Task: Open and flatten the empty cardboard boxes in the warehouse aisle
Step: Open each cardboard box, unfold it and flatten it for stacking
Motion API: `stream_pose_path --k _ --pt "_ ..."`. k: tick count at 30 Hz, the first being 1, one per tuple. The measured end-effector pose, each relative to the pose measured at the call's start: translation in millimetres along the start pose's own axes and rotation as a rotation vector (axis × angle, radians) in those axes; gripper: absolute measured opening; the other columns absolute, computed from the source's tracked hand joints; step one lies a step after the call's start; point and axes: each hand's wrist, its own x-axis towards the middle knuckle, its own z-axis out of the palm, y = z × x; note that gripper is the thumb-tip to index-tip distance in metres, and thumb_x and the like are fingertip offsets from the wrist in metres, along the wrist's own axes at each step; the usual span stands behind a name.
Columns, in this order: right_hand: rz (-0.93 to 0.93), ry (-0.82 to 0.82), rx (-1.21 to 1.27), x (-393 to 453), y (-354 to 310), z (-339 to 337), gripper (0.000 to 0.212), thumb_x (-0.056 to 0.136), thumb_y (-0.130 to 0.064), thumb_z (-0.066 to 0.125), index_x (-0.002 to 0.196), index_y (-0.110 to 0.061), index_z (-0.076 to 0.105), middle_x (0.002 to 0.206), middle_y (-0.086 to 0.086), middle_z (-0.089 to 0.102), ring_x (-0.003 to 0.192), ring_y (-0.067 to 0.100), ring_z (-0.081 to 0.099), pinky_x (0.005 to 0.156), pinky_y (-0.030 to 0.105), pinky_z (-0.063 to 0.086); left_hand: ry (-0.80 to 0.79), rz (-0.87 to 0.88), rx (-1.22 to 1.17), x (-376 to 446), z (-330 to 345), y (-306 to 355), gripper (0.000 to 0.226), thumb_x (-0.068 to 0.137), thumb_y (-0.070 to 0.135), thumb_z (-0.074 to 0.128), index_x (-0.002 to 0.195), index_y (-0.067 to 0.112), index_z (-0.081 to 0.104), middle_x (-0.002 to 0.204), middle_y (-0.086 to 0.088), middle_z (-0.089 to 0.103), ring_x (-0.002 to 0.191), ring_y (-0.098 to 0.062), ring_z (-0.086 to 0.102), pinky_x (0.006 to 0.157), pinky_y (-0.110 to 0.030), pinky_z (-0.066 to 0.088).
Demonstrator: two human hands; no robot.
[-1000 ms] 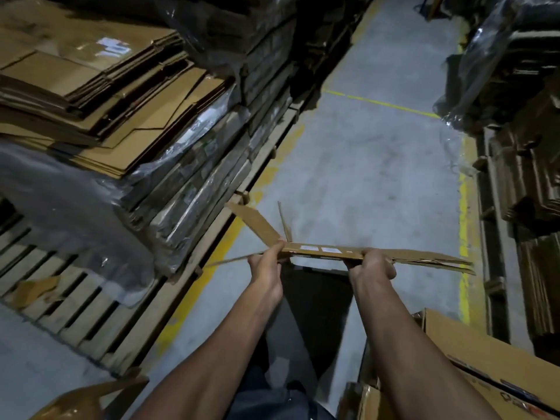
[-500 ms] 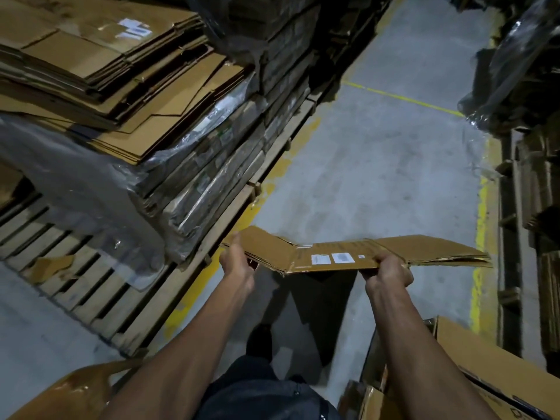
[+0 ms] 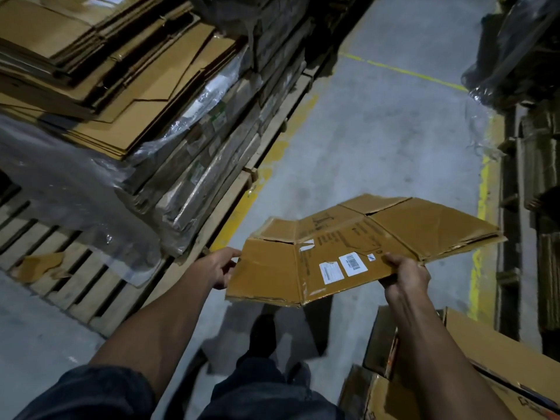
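Tilted up toward me now, the flattened box (image 3: pixel 357 253) shows its printed face, no longer edge-on as it was 1 s ago.

I judge this box done; next comes setting it on the cardboard stack (image 3: pixel 100 71). My left hand (image 3: pixel 216 268) grips its left edge, my right hand (image 3: pixel 404 272) pinches the near edge beside 2 white labels (image 3: pixel 342 268); their print and the panel's are unreadable.

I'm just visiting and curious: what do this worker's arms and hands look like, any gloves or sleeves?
No gloves: the left hand and right hand are bare, with no watch or rings that I can make out. Both forearms are uncovered. A dark short sleeve shows at the left upper arm; the right sleeve is out of view.
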Motion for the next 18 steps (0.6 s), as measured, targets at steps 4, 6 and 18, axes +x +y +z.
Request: stream_pose_path --k 4,6,18 --pt "0.034 -0.003 0.029 2 8 -3 0.035 0.088 0.010 0.060 0.119 -0.006 0.056 0.100 0.015 0.069 0.087 0.032 0.070 0.074 0.043 0.058 0.086 -0.052 0.122 22 7 6 0.028 0.101 0.027 0.056 0.089 0.001 0.057 0.075 -0.012 0.060 0.059 -0.027 0.057 0.056 -0.036 0.052" --pt "0.063 0.011 0.049 2 15 -1 0.030 0.089 0.009 0.059 0.114 -0.007 0.056 0.098 0.015 0.068 0.087 0.032 0.070 0.069 0.042 0.058 0.143 -0.031 0.155 35 9 5 0.028 0.102 0.024 0.053 0.090 0.000 0.057 0.081 -0.014 0.056 0.067 -0.029 0.052 0.064 -0.038 0.046" --pt "0.375 0.289 0.367 -2 85 20 0.026 0.096 -0.023 0.065 0.119 -0.018 0.056 0.109 0.012 0.067 0.086 0.027 0.068 0.065 0.041 0.056 0.497 0.385 0.377 52 4 53 0.051 0.095 0.039 0.057 0.121 -0.004 0.061 0.115 -0.022 0.066 0.097 -0.038 0.063 0.084 -0.040 0.054"
